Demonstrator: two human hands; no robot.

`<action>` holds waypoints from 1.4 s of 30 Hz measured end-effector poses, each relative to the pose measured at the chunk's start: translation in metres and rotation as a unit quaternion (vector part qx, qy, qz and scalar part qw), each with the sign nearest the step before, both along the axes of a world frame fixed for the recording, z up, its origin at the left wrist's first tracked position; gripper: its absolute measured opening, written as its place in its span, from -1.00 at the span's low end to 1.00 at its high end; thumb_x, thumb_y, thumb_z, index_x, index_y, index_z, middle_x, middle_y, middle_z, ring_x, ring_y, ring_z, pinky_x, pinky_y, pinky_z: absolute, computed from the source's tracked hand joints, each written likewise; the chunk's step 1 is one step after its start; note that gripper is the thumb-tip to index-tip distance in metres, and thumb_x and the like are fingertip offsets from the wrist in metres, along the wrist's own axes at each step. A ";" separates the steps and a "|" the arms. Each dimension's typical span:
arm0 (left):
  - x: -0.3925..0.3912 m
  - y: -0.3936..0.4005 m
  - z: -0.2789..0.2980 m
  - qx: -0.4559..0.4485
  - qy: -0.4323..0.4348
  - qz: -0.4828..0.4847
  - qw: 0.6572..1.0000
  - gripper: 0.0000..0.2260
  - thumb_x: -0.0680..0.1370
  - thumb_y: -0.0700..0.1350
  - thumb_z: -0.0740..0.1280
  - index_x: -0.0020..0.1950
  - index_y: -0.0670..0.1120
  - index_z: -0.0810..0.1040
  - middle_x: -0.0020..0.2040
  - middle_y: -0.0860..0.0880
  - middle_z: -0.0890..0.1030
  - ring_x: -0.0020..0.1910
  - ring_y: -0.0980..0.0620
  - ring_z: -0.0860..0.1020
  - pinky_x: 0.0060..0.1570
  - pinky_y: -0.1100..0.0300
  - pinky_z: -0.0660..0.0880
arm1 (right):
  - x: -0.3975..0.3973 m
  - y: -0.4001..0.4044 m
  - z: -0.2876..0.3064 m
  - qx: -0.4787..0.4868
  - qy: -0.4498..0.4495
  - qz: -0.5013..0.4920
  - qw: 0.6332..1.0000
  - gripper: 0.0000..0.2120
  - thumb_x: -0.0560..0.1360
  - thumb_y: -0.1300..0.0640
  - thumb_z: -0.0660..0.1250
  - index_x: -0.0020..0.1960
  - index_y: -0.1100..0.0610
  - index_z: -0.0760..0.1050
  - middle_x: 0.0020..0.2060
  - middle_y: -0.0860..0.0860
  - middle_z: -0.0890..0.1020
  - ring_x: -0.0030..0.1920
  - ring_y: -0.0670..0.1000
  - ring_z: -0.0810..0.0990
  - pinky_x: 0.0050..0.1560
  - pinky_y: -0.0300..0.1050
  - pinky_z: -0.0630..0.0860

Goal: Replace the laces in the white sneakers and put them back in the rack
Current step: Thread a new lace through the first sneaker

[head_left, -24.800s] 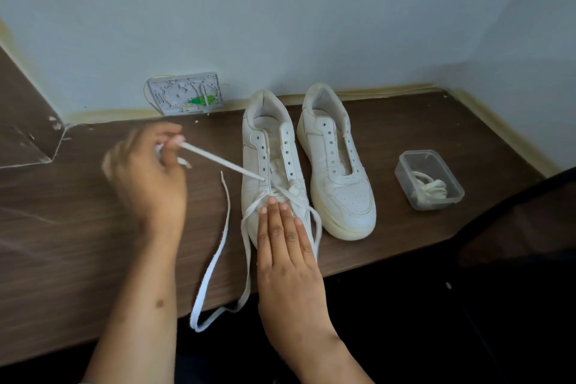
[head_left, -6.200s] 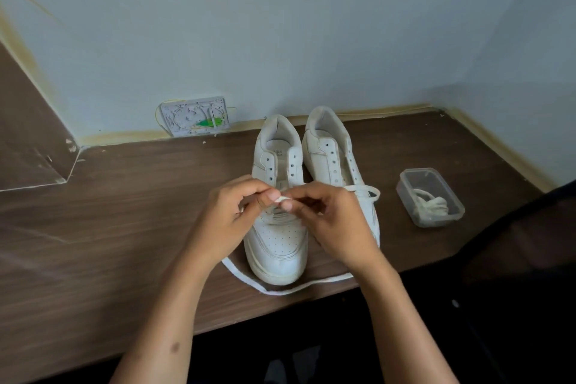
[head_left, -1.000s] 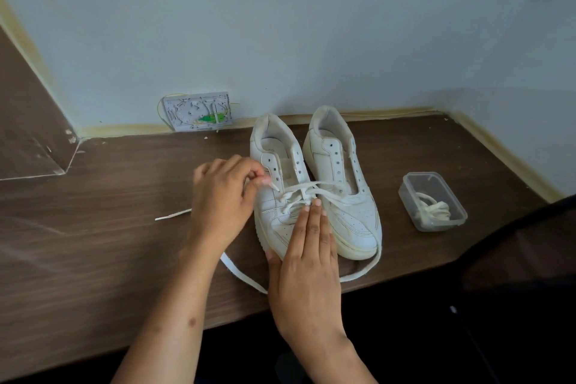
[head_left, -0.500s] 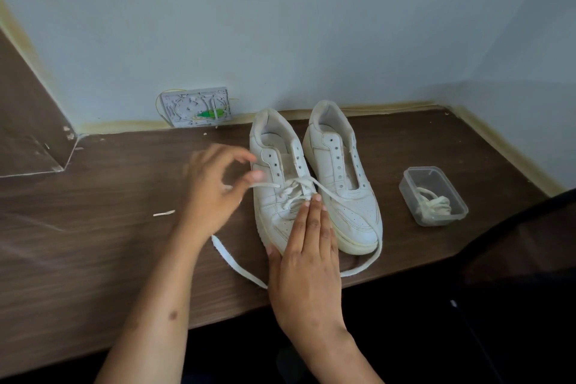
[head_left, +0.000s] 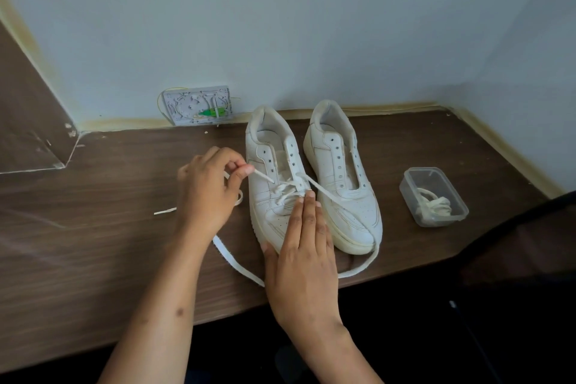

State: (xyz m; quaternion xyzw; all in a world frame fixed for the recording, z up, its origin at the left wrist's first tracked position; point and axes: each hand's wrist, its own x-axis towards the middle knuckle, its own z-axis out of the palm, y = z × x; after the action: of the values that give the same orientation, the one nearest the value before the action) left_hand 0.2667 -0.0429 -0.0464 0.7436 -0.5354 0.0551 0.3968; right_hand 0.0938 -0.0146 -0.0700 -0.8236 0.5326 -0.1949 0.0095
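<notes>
My two white sneakers sit side by side on the counter, toes toward me. The left sneaker (head_left: 276, 184) has its white lace (head_left: 339, 196) threaded through the lowest eyelets only, loose ends trailing over the counter edge. The right sneaker (head_left: 341, 178) has bare eyelets, no lace.

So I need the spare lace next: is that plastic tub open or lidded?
Open: the plastic tub shows no lid, and a bundled lace lies inside.

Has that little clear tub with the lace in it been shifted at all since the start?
No. The clear tub sits to the right of the right sneaker, near the desk's front edge, as before.
</notes>
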 end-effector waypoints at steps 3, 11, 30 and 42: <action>0.013 0.002 -0.003 -0.038 0.088 -0.004 0.995 -0.95 0.54 -0.06 0.39 -0.10 0.06 0.54 -0.12 0.11 0.54 -0.11 0.06 0.52 0.00 -0.08 0.48 | -0.002 0.000 0.009 0.017 -0.049 0.036 0.998 -0.39 0.49 0.04 0.36 0.46 0.23 0.29 0.47 0.21 0.31 0.48 0.19 0.26 0.48 0.00 0.21; 0.023 0.006 0.002 -0.089 0.170 -0.003 0.981 -0.91 0.57 -0.21 0.36 0.00 -0.02 0.56 -0.09 0.03 0.60 -0.12 0.08 0.57 -0.03 0.29 0.47 | 0.028 0.008 -0.006 -0.042 -0.026 0.261 0.964 -0.60 0.40 0.26 0.16 0.18 0.19 0.56 -0.08 0.04 0.63 -0.11 0.06 0.56 -0.04 -0.12 0.51; 0.010 0.005 0.003 -0.066 0.121 -0.074 0.988 -0.67 0.57 -0.37 0.26 0.22 -0.04 0.57 0.11 -0.03 0.52 -0.05 0.16 0.54 0.01 0.47 0.40 | 0.028 -0.031 0.040 0.104 -0.321 0.177 0.925 -0.79 0.56 0.28 0.20 0.09 0.17 0.57 -0.02 0.02 0.52 -0.09 -0.04 0.53 0.00 -0.24 0.45; -0.022 -0.006 0.002 0.041 0.004 -0.152 0.988 -0.65 0.60 -0.23 0.32 0.34 0.06 0.45 0.58 -0.01 0.16 0.12 -0.12 0.57 0.07 0.02 0.46 | -0.014 -0.078 0.053 0.093 -0.356 0.051 0.928 -0.85 0.46 0.22 0.49 0.02 0.11 0.64 -0.09 -0.11 0.54 -0.11 -0.29 0.54 -0.12 -0.46 0.43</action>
State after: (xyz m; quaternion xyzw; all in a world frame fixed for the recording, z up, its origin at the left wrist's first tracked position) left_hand 0.2446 -0.0491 -0.0449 0.6696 -0.6424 -0.0308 0.3716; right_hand 0.0799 -0.0922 -0.0174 -0.7214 0.4672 -0.4245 0.2848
